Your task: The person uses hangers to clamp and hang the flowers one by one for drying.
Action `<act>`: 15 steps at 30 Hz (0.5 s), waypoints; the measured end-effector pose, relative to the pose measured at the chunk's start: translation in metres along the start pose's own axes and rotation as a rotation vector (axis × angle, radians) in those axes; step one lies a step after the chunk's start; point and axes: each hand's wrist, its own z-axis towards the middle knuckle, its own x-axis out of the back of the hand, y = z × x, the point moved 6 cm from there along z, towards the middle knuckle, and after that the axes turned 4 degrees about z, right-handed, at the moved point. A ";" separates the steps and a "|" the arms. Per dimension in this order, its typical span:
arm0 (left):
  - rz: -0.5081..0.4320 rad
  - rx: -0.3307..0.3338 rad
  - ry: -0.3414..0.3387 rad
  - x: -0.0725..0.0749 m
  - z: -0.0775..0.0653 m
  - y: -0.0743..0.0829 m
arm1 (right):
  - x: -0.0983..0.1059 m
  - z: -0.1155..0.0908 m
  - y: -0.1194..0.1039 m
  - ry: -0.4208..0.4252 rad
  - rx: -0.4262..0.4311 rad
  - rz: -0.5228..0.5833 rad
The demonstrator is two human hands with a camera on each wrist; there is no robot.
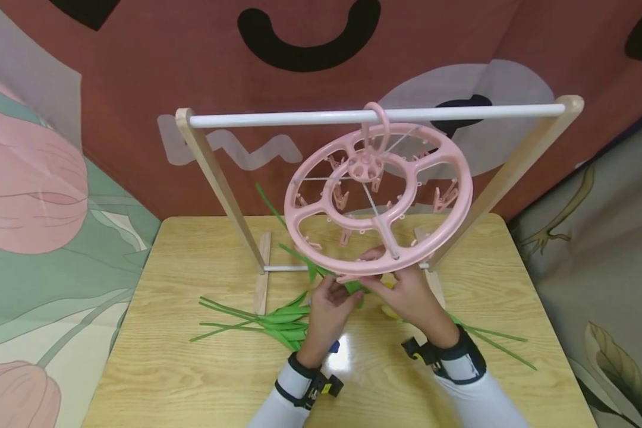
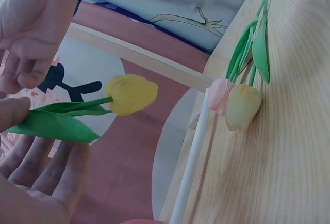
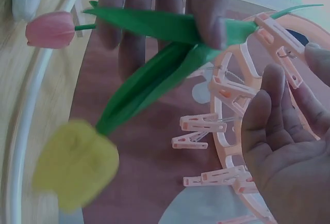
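A yellow tulip [image 3: 77, 164] with green leaves is held by my left hand [image 1: 326, 315], its thumb and fingers pinching the leafy stem, as the left wrist view also shows. My right hand [image 1: 414, 300] pinches a pink clothespin [image 3: 278, 48] between thumb and fingers at the hanger's near edge. In the right wrist view the tulip's stem crosses the clothespin's jaws. The clothespin belongs to a round pink drying hanger [image 1: 464, 196] that hangs tilted by its hook from a white rod [image 1: 278, 120]. More clothespins [image 3: 203, 123] dangle from its rings.
Wooden posts [image 1: 219, 178] hold the rod above the table. Several tulips [image 1: 283, 321] lie at the left with stems leftward. Pale yellow [image 2: 243, 108] and pink tulips [image 2: 220, 94] lie at the right. Another pink tulip head [image 3: 50, 30] shows beyond my left hand.
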 end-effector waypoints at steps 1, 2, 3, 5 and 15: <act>0.001 -0.006 0.003 0.001 0.000 0.000 | 0.001 -0.002 0.000 -0.005 -0.006 -0.002; 0.002 -0.011 0.009 0.001 0.000 0.000 | 0.002 -0.004 0.001 -0.011 -0.013 -0.002; 0.003 -0.014 0.016 0.002 0.000 0.000 | 0.003 -0.006 0.002 -0.018 -0.021 -0.004; 0.000 -0.017 0.028 0.003 0.000 0.000 | 0.004 -0.011 0.003 -0.036 -0.027 -0.020; 0.060 -0.020 0.049 0.009 -0.001 -0.003 | 0.033 -0.039 0.011 -0.074 -0.027 -0.144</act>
